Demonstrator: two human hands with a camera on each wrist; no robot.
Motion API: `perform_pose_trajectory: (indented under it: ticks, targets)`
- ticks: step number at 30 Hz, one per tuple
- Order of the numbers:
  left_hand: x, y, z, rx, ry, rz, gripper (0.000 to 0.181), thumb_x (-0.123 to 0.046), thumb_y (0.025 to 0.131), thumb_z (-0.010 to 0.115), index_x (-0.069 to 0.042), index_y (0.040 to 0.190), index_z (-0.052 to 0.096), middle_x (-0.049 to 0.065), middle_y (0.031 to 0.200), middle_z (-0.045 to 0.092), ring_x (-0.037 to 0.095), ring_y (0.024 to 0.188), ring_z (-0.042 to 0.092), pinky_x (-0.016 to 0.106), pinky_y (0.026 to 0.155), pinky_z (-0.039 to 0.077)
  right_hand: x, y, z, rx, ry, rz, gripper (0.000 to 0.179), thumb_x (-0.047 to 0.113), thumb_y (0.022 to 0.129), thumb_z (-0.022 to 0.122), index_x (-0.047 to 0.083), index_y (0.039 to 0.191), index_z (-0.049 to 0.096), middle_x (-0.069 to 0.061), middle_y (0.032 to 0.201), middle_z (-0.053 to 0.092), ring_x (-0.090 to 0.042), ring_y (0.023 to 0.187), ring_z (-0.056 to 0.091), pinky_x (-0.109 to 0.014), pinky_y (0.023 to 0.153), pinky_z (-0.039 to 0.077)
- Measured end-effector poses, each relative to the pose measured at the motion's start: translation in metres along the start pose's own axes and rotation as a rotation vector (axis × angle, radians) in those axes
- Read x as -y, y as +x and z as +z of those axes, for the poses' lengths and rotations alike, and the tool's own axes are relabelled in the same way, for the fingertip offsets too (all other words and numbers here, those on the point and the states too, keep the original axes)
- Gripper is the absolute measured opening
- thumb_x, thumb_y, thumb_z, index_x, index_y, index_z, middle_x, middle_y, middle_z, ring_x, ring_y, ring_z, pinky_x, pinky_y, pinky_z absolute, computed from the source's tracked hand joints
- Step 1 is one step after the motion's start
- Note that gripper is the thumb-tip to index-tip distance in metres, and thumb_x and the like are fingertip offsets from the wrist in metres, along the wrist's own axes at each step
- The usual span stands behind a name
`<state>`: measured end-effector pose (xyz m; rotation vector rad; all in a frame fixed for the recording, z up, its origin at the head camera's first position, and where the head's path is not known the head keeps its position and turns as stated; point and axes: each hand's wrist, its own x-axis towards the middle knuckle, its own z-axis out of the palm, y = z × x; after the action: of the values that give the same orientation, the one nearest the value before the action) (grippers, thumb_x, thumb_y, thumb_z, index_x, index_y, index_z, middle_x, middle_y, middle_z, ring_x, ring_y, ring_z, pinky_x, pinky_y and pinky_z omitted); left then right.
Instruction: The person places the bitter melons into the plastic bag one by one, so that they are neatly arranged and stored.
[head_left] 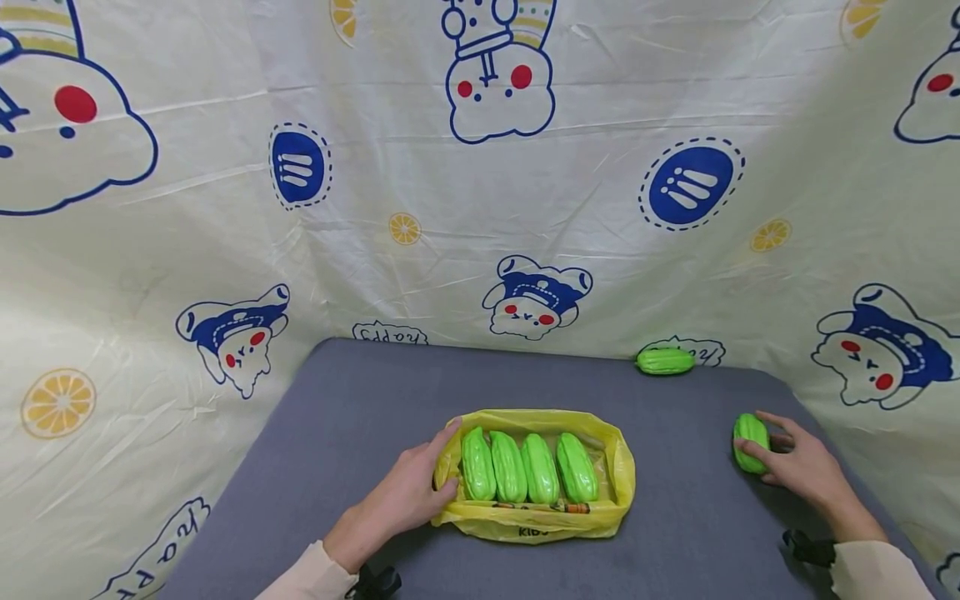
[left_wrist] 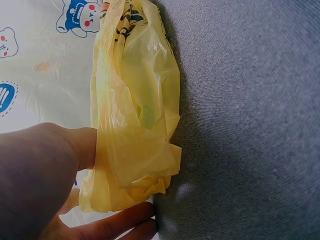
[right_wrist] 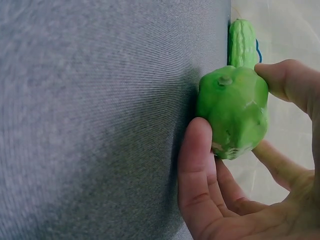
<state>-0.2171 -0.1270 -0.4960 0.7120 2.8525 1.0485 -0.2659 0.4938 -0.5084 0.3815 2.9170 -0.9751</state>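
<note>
1. Right hand (head_left: pixel 806 467): thumb and fingers grip a green gourd (head_left: pixel 750 442), near right edge of grey table (head_left: pixel 390 387).
2. Left hand (head_left: pixel 405 490): holds left end of yellow bag (head_left: pixel 540 530).
3. Bag: on table, mouth up, four gourds (head_left: pixel 510 467) inside, side by side.
4. Another gourd (head_left: pixel 665 361): lies at table's far edge.
5. Patterned sheet (head_left: pixel 420 167) behind.

Reaching in from seven o'clock with bare left hand (head_left: pixel 408 485), pointing toward one, gripping between spread thumb and fingers. Stretching in from four with bare right hand (head_left: pixel 804 468), pointing toward ten, pinching between thumb and bent fingers.
</note>
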Motion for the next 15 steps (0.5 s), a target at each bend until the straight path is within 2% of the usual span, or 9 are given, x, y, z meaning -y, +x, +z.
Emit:
perform_pose_trajectory:
  ticks: [4,15]
  targets:
    - [0.0009,0.0002,0.0007,-0.004,0.009,0.004,0.089,-0.014,0.104,0.080,-0.010,0.183,0.039,0.023,0.138,0.079,0.017,0.095,0.067,0.042,0.089,0.060,0.0001,0.0002,-0.0008,-0.005,0.006,-0.005,0.100,0.053,0.115,0.069,-0.010,0.178,0.024,-0.060,0.163,0.036,-0.024,0.082,0.085,-0.032,0.069,0.067]
    - [0.0013,0.0002,0.0016,-0.001,0.008,0.006,0.089,-0.014,0.104,0.080,-0.010,0.182,0.039,0.022,0.132,0.080,0.017,0.096,0.068,0.043,0.089,0.061,-0.0009,0.0005,-0.0001,-0.006,0.029,0.002,0.099,0.051,0.115,0.070,-0.012,0.177,0.025,-0.060,0.163,0.037,-0.024,0.082,0.085,-0.033,0.069,0.068]
